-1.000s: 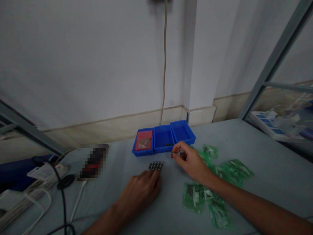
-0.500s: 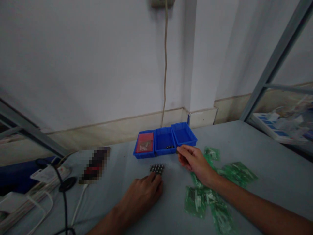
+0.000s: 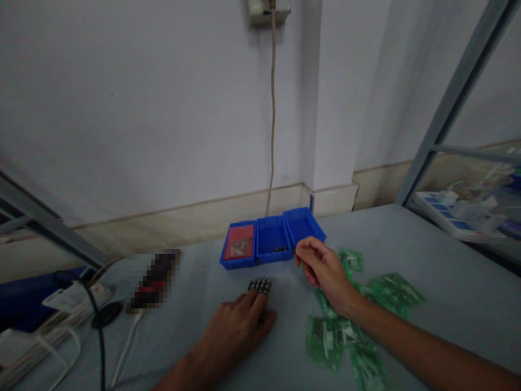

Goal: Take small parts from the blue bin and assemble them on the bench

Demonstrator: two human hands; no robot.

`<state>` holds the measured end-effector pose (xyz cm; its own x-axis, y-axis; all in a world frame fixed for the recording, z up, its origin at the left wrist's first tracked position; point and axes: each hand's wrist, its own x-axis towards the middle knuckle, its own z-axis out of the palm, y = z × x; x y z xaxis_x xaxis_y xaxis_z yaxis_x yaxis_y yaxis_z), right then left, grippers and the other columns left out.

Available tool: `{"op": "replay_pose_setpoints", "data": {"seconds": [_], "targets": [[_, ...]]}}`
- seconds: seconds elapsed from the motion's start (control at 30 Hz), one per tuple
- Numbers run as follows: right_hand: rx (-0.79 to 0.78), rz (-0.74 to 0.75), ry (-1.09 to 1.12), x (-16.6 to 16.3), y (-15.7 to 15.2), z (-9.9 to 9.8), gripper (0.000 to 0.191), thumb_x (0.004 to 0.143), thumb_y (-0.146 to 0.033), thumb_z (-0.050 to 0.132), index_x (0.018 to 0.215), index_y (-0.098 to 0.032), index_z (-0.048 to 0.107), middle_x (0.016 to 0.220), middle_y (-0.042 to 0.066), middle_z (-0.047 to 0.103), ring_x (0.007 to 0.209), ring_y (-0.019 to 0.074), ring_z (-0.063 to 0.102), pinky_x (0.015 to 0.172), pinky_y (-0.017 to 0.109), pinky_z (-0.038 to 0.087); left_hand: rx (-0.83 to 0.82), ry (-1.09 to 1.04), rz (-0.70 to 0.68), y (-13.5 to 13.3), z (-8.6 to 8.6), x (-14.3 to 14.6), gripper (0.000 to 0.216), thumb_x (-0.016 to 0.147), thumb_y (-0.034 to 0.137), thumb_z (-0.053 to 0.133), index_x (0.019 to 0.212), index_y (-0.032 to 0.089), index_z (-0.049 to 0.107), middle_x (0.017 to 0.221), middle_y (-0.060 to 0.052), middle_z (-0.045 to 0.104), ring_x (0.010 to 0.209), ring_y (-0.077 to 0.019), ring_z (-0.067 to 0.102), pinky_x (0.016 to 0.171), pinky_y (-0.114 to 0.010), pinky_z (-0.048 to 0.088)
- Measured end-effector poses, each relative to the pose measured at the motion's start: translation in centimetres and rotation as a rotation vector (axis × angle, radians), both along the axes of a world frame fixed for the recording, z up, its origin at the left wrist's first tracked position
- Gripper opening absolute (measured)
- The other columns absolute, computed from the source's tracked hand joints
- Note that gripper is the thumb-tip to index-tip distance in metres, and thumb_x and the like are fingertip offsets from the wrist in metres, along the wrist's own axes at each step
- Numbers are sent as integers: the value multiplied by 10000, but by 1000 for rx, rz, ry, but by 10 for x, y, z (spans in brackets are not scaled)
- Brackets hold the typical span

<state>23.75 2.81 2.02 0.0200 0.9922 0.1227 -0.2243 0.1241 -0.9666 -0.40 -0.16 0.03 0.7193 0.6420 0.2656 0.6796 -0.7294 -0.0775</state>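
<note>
My left hand (image 3: 234, 328) lies low over the table, fingers stretched forward and thumb spread to the right. Its fingertips touch a tight cluster of small dark, shiny round-topped metal pieces (image 3: 259, 285). My right hand (image 3: 323, 269) hovers just in front of the blue trays with thumb and fingers curled together; whatever they may pinch is hidden. Closest to it are the right blue tray (image 3: 305, 222), with a bare floor, and the middle blue tray (image 3: 272, 233), where a few small dark metal pieces (image 3: 280, 249) lie near the front.
The left blue tray (image 3: 228, 264) holds a red sheet (image 3: 239, 241) with a small clear bag. Several green plastic packets (image 3: 325, 339) lie under and around my right forearm. To the left are a pixelated dark object (image 3: 152, 282), cables and a power strip (image 3: 77, 304).
My left thumb has spread away from the fingers. My right fingers have curled further in beside the trays. The whole view has shifted slightly.
</note>
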Motion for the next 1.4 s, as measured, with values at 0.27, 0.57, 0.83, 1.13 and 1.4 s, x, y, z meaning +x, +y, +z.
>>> {"op": "replay_pose_setpoints", "data": {"seconds": [0.27,0.57,0.83,1.13,1.4], "targets": [[104,-49,-241,0,-6,-4,168,899,-363,708,991,-249,626,792,-12,703,448,105,546,379,210,363,-38,36,-5,2,-2,-2,230,1071,411,504,988,202,550,847,-27,710,700,-207,732,566,-275,554],[6,214,-112,-5,-12,-1,319,922,-536,676,999,-227,658,914,35,746,463,100,564,378,216,367,-59,-20,-98,3,1,0,285,1092,426,472,923,205,536,812,-9,674,659,-177,685,562,-256,523],[-213,205,241,1,-2,5,438,863,-560,751,750,-168,592,545,-66,492,390,39,346,383,195,205,-96,-60,-103,3,-2,1,199,1094,334,444,973,206,538,858,-26,663,711,-187,685,593,-267,541],[-214,183,303,3,-1,5,369,839,-524,793,896,-195,634,794,-17,645,469,49,451,389,185,257,-203,-46,-153,-1,13,3,104,1053,206,453,1025,202,552,921,-26,646,689,-156,652,629,-263,557],[7,54,-125,0,-4,4,312,845,-481,779,951,-235,620,650,-48,591,469,111,516,371,199,368,-166,-29,-176,-1,12,2,115,1071,203,426,1065,203,541,944,-33,646,672,-148,641,617,-248,548]]}}
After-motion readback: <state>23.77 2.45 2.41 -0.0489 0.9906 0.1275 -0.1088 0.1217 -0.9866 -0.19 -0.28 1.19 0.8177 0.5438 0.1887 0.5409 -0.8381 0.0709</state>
